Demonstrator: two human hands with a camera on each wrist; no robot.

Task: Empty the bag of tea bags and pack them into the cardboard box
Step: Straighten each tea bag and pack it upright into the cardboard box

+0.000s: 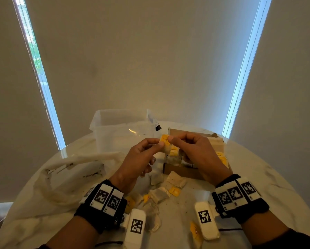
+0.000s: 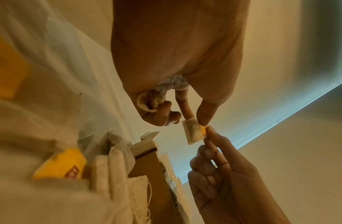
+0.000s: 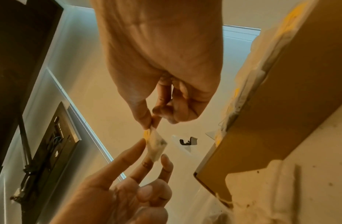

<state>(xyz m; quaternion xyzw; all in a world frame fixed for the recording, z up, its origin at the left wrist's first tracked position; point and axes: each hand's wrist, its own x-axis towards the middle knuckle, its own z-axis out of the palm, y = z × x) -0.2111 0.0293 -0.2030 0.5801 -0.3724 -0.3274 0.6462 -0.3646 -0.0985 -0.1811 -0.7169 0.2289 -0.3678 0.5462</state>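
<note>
Both hands hold one tea bag (image 1: 166, 146) with a yellow tag up over the open cardboard box (image 1: 183, 171). My left hand (image 1: 160, 143) pinches its left edge between thumb and forefinger; in the left wrist view its other fingers curl round a crumpled white wad (image 2: 149, 99). My right hand (image 1: 170, 138) pinches the tag end, as the right wrist view shows with the tea bag (image 3: 156, 145) below my right hand (image 3: 151, 124). Tea bags lie packed in the box. Several loose tea bags (image 1: 165, 190) lie on the table before it. The emptied bag (image 1: 69, 174) lies flat at the left.
A clear plastic tub (image 1: 103, 126) stands behind the hands, left of the box. The round marble table (image 1: 258, 180) ends close to the right of the box. Two white tagged blocks (image 1: 136, 226) (image 1: 205, 219) hang by my wrists.
</note>
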